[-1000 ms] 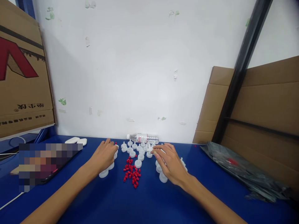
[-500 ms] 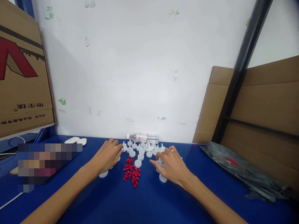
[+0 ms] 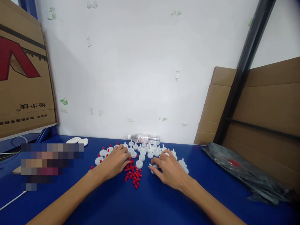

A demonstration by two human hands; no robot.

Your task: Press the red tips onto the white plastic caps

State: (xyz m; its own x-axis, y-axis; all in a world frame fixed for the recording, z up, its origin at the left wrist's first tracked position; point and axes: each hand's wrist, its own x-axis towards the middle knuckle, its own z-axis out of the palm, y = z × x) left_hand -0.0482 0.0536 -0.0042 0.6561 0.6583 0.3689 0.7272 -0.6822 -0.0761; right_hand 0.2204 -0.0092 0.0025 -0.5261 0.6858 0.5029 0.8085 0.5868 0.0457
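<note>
Left of the left hand (image 3: 117, 160), whose grip I cannot tell, several caps (image 3: 102, 153) already wear red tips (image 3: 103, 148), but beyond the right hand (image 3: 170, 168), pinching one bare cap (image 3: 153, 169), many uncovered caps (image 3: 150, 154) are left.

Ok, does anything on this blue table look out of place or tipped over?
The clear bottle lies on its side by the wall, not upright. A tiny red speck sits alone, well right of the loose red caps.

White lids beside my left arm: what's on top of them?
Red caps sit on the spouts of the white lids you can see there. The left hand and arm hide whatever is behind them.
</note>
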